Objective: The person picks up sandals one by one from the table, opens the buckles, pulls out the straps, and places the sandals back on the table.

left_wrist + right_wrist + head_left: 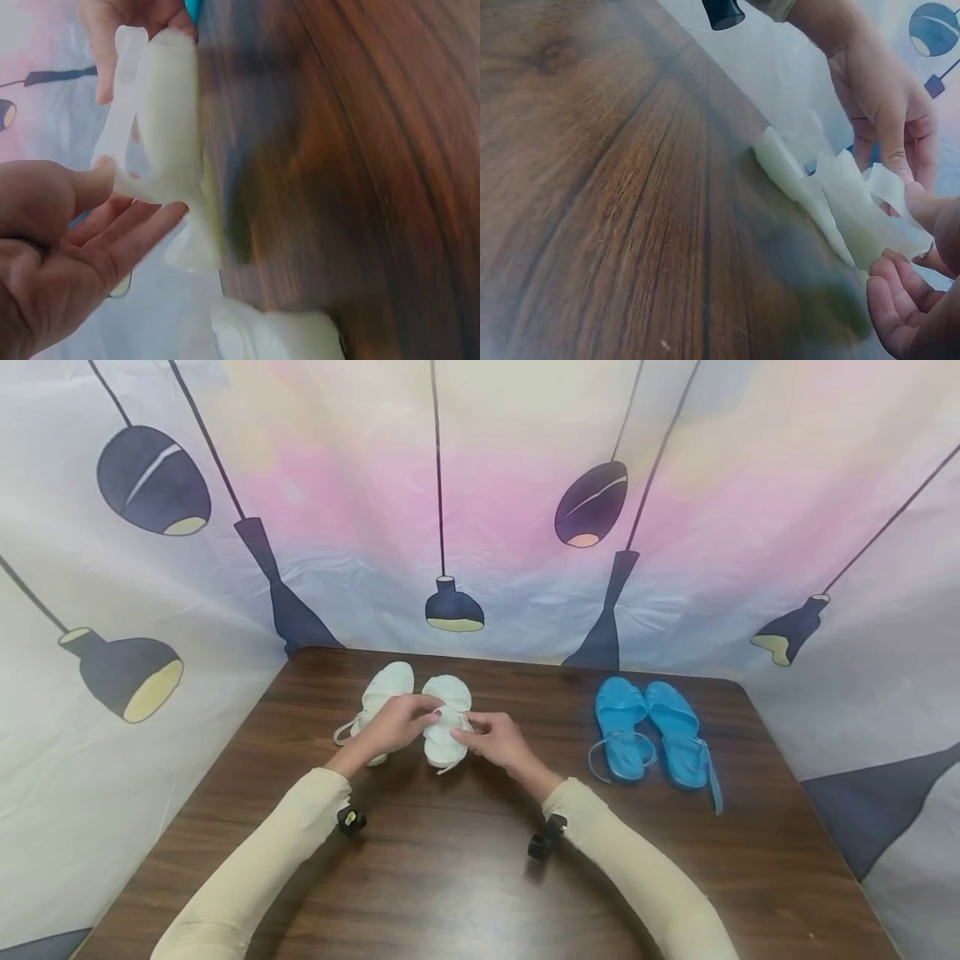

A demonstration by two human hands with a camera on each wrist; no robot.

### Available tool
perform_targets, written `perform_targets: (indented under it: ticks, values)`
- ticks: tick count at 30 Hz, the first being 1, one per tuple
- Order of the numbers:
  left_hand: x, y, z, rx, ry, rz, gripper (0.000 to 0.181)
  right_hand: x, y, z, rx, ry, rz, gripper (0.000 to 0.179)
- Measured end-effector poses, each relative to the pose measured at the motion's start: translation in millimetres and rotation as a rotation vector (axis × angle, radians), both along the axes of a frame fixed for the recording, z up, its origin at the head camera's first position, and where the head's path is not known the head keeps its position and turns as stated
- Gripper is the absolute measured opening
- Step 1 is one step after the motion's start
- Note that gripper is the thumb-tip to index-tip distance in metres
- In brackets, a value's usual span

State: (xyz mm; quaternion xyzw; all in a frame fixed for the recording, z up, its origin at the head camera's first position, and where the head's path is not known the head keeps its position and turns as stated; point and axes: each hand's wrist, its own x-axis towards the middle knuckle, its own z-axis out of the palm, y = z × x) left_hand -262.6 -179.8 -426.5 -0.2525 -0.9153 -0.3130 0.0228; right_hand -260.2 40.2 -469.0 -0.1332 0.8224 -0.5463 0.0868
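Observation:
A white sandal (448, 689) lies toe away near the far edge of the table, between my two hands. My left hand (401, 722) pinches its ankle strap from the left, thumb and fingertips on the strap in the left wrist view. From the other side, my right hand (497, 739) holds the strap near the heel; the right wrist view has its thumb and curled fingers (889, 292) around that end. Partly behind my left hand is a second white sandal (392, 681), its thin strap looped out to the left.
To the right stands a pair of blue sandals, the left one (621, 702) with a looped strap and the right one (672, 710) with its strap trailing. The brown wooden table (450, 860) meets a lamp-patterned cloth (360, 602) behind and at both sides.

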Motion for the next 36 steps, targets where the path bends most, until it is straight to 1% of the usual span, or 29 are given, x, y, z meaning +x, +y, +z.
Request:
perform_targets:
  ticks: [2,6,8,11,14,16,19,22,26,29,31,36]
  values:
    - [2.8,4.1,0.9,0.072,-0.027,-0.001,0.026,3.1,6,3.2,-0.005,0.022,-0.003,0.049]
    - [9.9,14.6,1.3,0.19,-0.032,0.008,0.027,9.0,18,10.4,0.012,0.086,-0.015,0.047]
    - [13.9,20.3,0.7,0.23,-0.019,0.014,0.027,12.5,24,15.1,0.033,0.116,-0.025,0.046]
    - [20.8,29.1,-0.2,0.272,-0.003,0.028,0.028,19.0,34,22.2,0.053,0.125,-0.033,0.046]
    - [28.2,37.5,-1.9,0.289,0.017,0.035,0.028,26.1,44,27.3,0.052,0.106,-0.03,0.047]
    - [32.5,43.2,-3.4,0.298,0.015,0.034,0.028,31.3,52,29.5,0.046,0.086,-0.03,0.048]
    - [38.9,52.5,-7.1,0.319,-0.006,0.028,0.028,40.1,64,31.3,0.052,0.055,-0.04,0.05]
    - [46.6,62.2,-11.2,0.364,-0.03,0.014,0.027,49.4,76,30.9,0.075,0.03,-0.046,0.051]
    - [58.1,73.1,-14.8,0.404,-0.057,-0.021,0.027,62.5,90,29.6,0.092,0.014,-0.044,0.053]
    - [66.6,78.8,-16.4,0.402,-0.07,-0.044,0.027,73.0,99,28.3,0.094,0.011,-0.038,0.054]
    - [72.3,81.4,-17.6,0.396,-0.065,-0.053,0.027,79.8,104,26.3,0.103,0.016,-0.032,0.054]
    - [86.0,85.2,-23.8,0.377,-0.073,-0.069,0.026,96.0,112,19.6,0.118,0.002,0.002,0.055]
